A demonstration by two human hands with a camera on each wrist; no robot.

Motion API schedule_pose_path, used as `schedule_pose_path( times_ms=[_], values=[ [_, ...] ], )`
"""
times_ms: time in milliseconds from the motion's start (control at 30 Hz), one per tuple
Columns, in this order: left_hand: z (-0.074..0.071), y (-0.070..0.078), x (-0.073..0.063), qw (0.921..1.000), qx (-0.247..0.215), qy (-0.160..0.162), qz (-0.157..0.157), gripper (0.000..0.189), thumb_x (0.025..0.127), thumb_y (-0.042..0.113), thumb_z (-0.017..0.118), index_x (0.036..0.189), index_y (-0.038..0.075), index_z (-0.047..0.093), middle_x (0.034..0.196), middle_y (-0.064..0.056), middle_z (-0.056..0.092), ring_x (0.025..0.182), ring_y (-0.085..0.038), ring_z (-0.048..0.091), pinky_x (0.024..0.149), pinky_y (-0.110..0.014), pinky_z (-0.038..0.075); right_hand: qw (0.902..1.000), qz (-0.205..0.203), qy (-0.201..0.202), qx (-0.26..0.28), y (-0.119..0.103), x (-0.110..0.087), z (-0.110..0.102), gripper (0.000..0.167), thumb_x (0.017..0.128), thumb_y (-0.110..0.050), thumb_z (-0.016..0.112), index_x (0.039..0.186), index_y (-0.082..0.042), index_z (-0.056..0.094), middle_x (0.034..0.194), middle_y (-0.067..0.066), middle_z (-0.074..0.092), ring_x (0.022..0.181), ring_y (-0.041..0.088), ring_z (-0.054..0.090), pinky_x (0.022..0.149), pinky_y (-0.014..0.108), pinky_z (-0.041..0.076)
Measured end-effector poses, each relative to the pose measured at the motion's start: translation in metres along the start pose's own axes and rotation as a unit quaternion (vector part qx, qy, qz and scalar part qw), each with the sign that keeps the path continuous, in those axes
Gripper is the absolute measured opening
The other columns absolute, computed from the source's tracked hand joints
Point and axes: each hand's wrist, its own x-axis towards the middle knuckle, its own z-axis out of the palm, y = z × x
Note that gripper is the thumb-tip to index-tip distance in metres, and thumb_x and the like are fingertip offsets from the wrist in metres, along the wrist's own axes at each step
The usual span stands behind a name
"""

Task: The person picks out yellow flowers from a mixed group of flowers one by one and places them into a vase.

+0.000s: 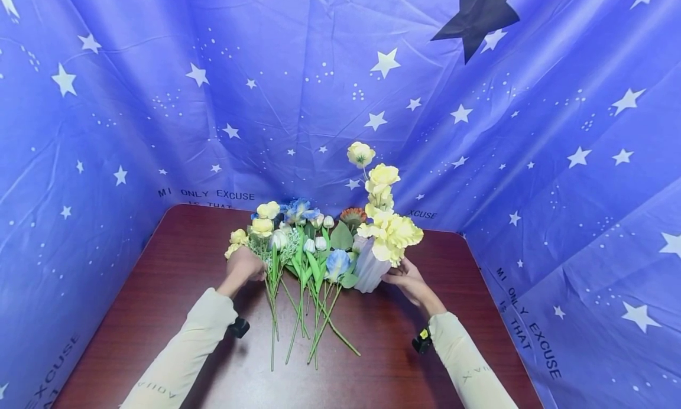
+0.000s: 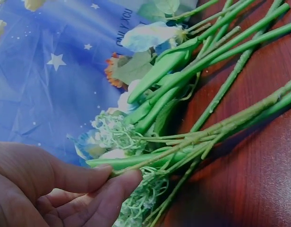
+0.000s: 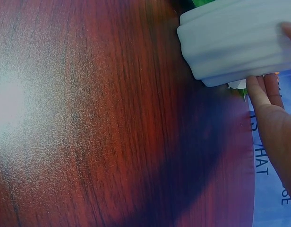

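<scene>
My left hand [image 1: 246, 268] is at the left side of a heap of artificial flowers. In the left wrist view its thumb and forefinger pinch a thin green-brown flower stem [image 2: 176, 153]; the bloom on it is hidden. Yellow blooms [image 1: 237, 239] show just beyond this hand in the head view. On the right, my right hand [image 1: 412, 282] grips a white fluted vase [image 1: 370, 270], with fingers along one side and the thumb on the other in the right wrist view. A tall spray of yellow flowers [image 1: 396, 234] rises out of the vase.
White tulips [image 1: 320, 243], blue flowers [image 1: 337, 263] and an orange flower [image 1: 353, 216] lie between the hands, stems toward the front. The dark red wooden table [image 1: 404, 362] carries them. A blue star-patterned cloth [image 1: 298, 101] hangs around its back and sides.
</scene>
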Motion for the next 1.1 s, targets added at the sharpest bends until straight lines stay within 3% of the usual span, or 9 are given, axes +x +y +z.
schedule_pose_path(
  times_ms=[267, 400, 533, 800, 967, 1100],
  values=[
    [-0.005, 0.003, -0.002, 0.9982, 0.020, 0.038, 0.041, 0.018, 0.087, 0.015, 0.073, 0.070, 0.009, 0.075, 0.055, -0.001, 0.068, 0.063, -0.024, 0.071, 0.054, -0.027, 0.048, 1.0000, -0.002, 0.000, 0.005, 0.000, 0.000, 0.001, 0.079, 0.085, 0.018, 0.062, 0.152, -0.014, 0.034, 0.126, -0.009, 0.066, 0.112, 0.010, 0.067, 0.095, 0.025, 0.058],
    [-0.007, 0.005, -0.003, 0.9948, 0.031, 0.063, 0.074, 0.022, 0.090, 0.020, 0.073, 0.071, 0.010, 0.078, 0.059, 0.002, 0.069, 0.067, -0.021, 0.067, 0.063, -0.035, 0.054, 1.0000, 0.002, 0.004, 0.006, 0.000, -0.001, 0.001, 0.078, 0.085, 0.017, 0.063, 0.150, -0.016, 0.036, 0.125, -0.009, 0.067, 0.111, 0.010, 0.067, 0.095, 0.024, 0.058],
    [-0.010, 0.011, -0.006, 0.9937, 0.025, 0.070, 0.084, 0.022, 0.092, 0.023, 0.073, 0.074, 0.012, 0.080, 0.060, 0.005, 0.068, 0.072, -0.021, 0.067, 0.077, -0.045, 0.055, 1.0000, 0.002, 0.006, 0.008, 0.000, 0.000, 0.001, 0.078, 0.084, 0.017, 0.063, 0.150, -0.015, 0.035, 0.125, -0.009, 0.067, 0.111, 0.010, 0.067, 0.094, 0.025, 0.058],
    [-0.014, 0.025, -0.014, 0.9943, -0.018, 0.056, 0.089, 0.014, 0.091, 0.021, 0.075, 0.095, 0.009, 0.082, 0.072, -0.002, 0.078, 0.073, -0.022, 0.074, 0.081, -0.044, 0.058, 0.9999, -0.002, 0.006, 0.009, 0.001, 0.001, -0.001, 0.078, 0.084, 0.018, 0.063, 0.150, -0.014, 0.035, 0.124, -0.009, 0.067, 0.111, 0.009, 0.067, 0.094, 0.025, 0.058],
    [-0.014, 0.030, -0.015, 0.9922, -0.061, 0.030, 0.105, 0.021, 0.092, 0.016, 0.075, 0.104, 0.000, 0.079, 0.080, -0.011, 0.079, 0.079, -0.028, 0.078, 0.070, -0.031, 0.060, 0.9999, -0.003, 0.007, 0.012, 0.001, 0.001, -0.001, 0.078, 0.084, 0.017, 0.063, 0.149, -0.017, 0.037, 0.125, -0.009, 0.068, 0.111, 0.009, 0.067, 0.094, 0.025, 0.058],
    [-0.014, 0.031, -0.013, 0.9890, -0.087, 0.014, 0.119, 0.022, 0.092, 0.013, 0.076, 0.106, -0.003, 0.078, 0.084, -0.015, 0.079, 0.078, -0.030, 0.078, 0.063, -0.027, 0.061, 0.9999, -0.008, 0.005, 0.010, 0.002, 0.000, -0.001, 0.076, 0.085, 0.018, 0.062, 0.148, -0.017, 0.038, 0.124, -0.009, 0.068, 0.111, 0.008, 0.067, 0.095, 0.024, 0.058]
  ],
)
